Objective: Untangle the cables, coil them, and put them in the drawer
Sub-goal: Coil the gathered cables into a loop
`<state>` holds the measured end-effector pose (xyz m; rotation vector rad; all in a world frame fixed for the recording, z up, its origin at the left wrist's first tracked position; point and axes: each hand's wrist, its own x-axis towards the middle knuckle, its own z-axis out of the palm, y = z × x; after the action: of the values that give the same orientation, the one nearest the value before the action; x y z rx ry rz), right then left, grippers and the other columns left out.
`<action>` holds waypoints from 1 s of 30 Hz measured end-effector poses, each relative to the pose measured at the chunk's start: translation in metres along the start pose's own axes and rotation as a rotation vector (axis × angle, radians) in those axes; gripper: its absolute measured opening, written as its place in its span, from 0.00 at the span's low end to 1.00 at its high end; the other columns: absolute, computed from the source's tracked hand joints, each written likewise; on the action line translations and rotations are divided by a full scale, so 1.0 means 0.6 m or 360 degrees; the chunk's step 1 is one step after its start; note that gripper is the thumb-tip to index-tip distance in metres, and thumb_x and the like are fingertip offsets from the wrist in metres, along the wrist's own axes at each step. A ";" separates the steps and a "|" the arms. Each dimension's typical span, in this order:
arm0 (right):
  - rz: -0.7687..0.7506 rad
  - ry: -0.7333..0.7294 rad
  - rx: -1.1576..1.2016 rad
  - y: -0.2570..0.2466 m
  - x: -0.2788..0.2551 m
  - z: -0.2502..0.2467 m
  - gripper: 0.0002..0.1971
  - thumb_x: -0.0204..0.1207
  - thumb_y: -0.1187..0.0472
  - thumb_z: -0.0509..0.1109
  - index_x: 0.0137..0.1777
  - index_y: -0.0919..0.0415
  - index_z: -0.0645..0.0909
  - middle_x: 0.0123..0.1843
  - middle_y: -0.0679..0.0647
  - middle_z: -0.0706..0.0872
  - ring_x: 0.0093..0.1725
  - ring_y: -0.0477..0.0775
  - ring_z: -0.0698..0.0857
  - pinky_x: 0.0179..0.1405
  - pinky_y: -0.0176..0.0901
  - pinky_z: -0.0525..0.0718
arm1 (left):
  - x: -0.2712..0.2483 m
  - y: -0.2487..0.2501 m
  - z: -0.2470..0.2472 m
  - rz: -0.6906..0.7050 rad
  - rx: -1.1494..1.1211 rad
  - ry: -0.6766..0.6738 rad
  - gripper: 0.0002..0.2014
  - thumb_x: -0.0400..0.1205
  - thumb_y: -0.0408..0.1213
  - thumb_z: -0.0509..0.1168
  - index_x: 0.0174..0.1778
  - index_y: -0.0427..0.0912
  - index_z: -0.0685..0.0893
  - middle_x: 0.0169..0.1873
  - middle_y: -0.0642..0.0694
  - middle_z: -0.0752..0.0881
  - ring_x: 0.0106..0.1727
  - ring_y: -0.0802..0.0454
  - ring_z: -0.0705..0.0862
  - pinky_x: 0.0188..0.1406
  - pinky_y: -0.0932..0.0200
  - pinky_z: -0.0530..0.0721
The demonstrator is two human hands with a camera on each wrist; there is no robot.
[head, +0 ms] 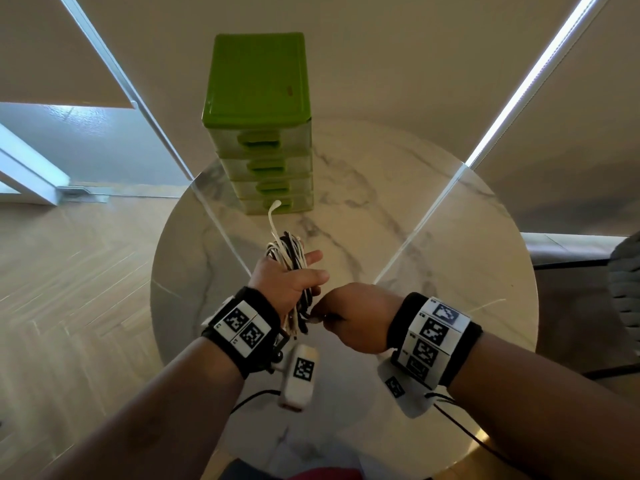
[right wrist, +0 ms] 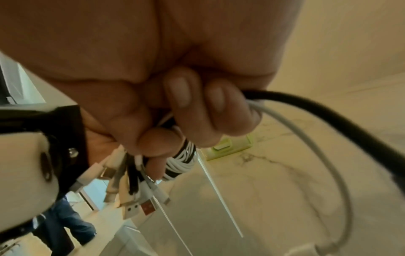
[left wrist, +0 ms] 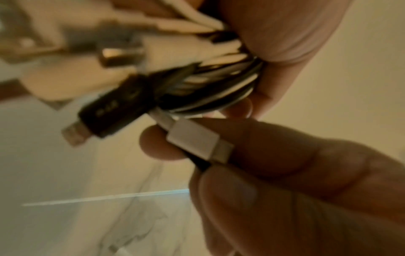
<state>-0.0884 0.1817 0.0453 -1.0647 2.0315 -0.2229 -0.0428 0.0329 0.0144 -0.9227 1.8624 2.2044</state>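
My left hand [head: 308, 268] grips a coil of white and black cables [head: 287, 258] above the marble table, thumb wrapped over it. One white cable end [head: 273, 209] sticks up toward the green drawer unit [head: 259, 133], whose drawers are all closed. My right hand [head: 322, 315] is at the coil's lower end. In the left wrist view its fingers [left wrist: 263, 155] pinch a white connector [left wrist: 197, 140] beside a black connector [left wrist: 109, 114] under the coil [left wrist: 208, 86]. The right wrist view shows the coil [right wrist: 181, 161] and several plugs [right wrist: 136, 204] dangling below it.
The round marble table [head: 433, 220] carries the drawer unit at its far side. A grey chair [head: 623, 282] stands at the right, wooden floor lies to the left. In the right wrist view a black and a white cable [right wrist: 328, 124] arc away to the right.
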 end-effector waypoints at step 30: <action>0.0126 0.1106 -0.0171 0.053 0.007 -0.034 0.15 0.82 0.39 0.48 0.46 0.47 0.68 0.47 0.45 0.74 0.50 0.54 0.77 0.54 0.57 0.80 | -0.051 0.028 0.002 -0.0395 0.0214 -0.0709 0.15 0.58 0.28 0.66 0.40 0.27 0.82 0.17 0.39 0.77 0.14 0.50 0.73 0.16 0.66 0.71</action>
<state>-0.1239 0.1942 0.0407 -1.0597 2.7228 -0.5015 -0.0264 0.0389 0.0447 -0.5448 1.5705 1.9146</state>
